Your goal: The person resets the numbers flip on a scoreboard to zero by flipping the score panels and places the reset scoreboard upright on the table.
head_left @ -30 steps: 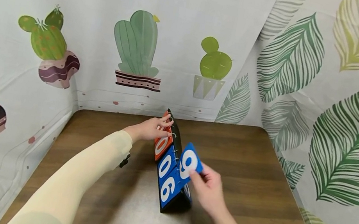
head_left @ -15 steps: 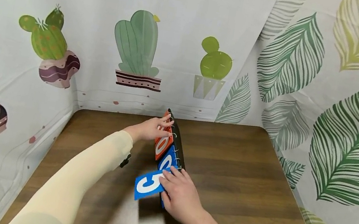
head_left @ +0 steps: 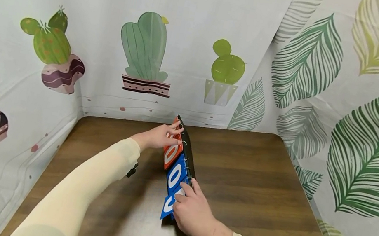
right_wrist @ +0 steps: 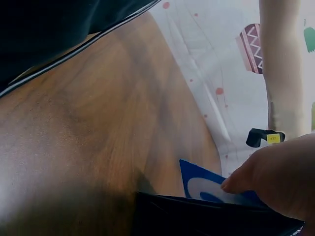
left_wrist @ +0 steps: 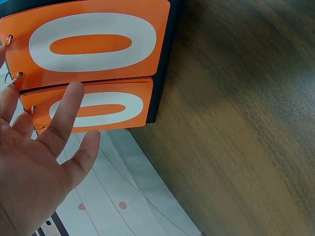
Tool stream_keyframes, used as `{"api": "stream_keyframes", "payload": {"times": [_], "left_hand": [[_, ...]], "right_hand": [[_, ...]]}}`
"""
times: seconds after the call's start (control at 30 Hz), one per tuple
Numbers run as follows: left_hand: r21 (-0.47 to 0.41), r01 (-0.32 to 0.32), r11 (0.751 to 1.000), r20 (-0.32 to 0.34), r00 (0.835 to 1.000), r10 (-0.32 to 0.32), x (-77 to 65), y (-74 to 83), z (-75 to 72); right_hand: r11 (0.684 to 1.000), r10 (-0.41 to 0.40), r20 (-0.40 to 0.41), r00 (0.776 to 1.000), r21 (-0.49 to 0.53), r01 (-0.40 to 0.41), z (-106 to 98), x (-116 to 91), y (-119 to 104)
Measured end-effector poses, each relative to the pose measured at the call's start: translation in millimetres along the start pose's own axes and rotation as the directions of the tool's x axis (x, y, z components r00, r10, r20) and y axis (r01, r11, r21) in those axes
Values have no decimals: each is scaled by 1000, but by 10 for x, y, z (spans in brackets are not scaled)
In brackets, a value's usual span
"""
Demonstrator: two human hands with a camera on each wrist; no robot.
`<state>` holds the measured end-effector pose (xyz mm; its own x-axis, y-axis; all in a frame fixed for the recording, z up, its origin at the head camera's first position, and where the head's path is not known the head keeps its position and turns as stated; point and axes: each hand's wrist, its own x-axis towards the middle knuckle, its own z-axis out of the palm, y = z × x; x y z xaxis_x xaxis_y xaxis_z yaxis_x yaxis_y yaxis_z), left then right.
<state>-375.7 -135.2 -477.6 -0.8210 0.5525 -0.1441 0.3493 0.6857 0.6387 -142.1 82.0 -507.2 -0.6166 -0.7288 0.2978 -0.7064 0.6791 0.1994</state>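
Note:
A flip scoreboard with a black stand (head_left: 188, 151) stands lengthwise on the table, its number cards hung on metal rings. Toward its far end hang red-orange cards showing 0 (left_wrist: 91, 44). Nearer are blue cards, one showing 0 (head_left: 174, 176); the nearest blue card (head_left: 167, 207) tilts outward, its number partly covered. My left hand (head_left: 157, 135) lies at the top edge by the red-orange cards, fingers spread over them. Over the near end, my right hand (head_left: 195, 215) touches the tilted card with its fingers; in the right wrist view a fingertip (right_wrist: 231, 186) rests on its face.
The brown wooden table (head_left: 257, 187) extends on both sides of the scoreboard. Behind it hangs a white cloth with printed cacti (head_left: 144, 50); leaf-patterned cloth (head_left: 376, 149) borders the right side. A black band (right_wrist: 256, 137) is on the left wrist.
My right hand has brought a pinched blue card over the top to the scoreboard's left side, then loosened its fingers. The card has swung down toward the stand. My left hand has stayed put.

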Motion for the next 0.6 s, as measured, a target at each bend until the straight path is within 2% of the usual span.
{"api": "stream_keyframes", "payload": {"times": [0.07, 0.2, 0.27, 0.33, 0.4, 0.47, 0.53, 0.57, 0.6], "left_hand": [[-3, 3, 1000, 0, 1000, -3, 3, -10, 4], [-7, 3, 1000, 1, 1000, -3, 11, -19, 11], [-10, 0, 1000, 1, 1000, 0, 12, -15, 12], [-11, -8, 1000, -1, 1000, 8, 17, -12, 15], [-13, -14, 1000, -3, 1000, 14, 17, -8, 13], [-9, -10, 1000, -4, 1000, 10, 14, -7, 9], [-8, 1, 1000, 0, 1000, -1, 6, -5, 5], [-6, 6, 1000, 2, 1000, -6, 2, -5, 4], [-4, 12, 1000, 3, 1000, -12, -5, -3, 3]], "right_hand": [[1000, 1, 19, 1000, -16, 0, -11, 2, -8], [1000, 17, 111, 994, -2, -16, -75, 11, -21], [996, 27, 149, 988, 78, -39, -149, 12, -2], [973, 38, 127, 991, 220, -66, -230, 14, 51], [919, 56, 18, 998, 390, -58, -283, 11, 143], [846, 113, -135, 984, 532, -24, -270, 8, 264], [770, 222, -252, 942, 638, -11, -189, -9, 394], [725, 293, -271, 917, 689, -28, -123, -22, 458], [661, 369, -255, 894, 748, -59, -52, -34, 517]]}}
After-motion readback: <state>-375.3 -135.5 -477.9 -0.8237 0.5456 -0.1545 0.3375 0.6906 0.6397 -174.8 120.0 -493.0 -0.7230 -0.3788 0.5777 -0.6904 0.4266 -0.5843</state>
